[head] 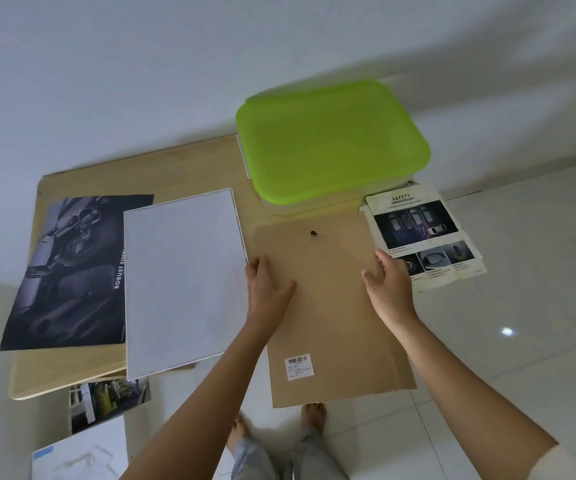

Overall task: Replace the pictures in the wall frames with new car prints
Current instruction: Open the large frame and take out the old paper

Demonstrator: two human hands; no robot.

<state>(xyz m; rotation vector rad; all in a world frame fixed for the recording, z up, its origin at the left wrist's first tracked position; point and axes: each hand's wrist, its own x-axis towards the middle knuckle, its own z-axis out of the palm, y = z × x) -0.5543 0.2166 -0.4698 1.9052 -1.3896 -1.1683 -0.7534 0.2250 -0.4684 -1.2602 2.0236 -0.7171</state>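
Note:
A brown backing board (331, 306) with a barcode sticker (299, 366) and a small black hanger clip (313, 233) lies on the wooden table (161, 168), overhanging its front edge. My left hand (265, 282) rests on the board's left side, fingers curled at its edge. My right hand (388, 282) presses flat near its right edge. A white frame (182, 278) lies face down to the left. Under it sits a dark car-interior print (68, 271). A "SAFETY" car print (421, 237) lies at the right.
A container with a green lid (331, 143) stands at the table's back right by the wall. On the tiled floor (522, 341) at lower left lie a photo print (106, 400) and a white sheet (78, 455). My bare feet (314, 414) stand below the board.

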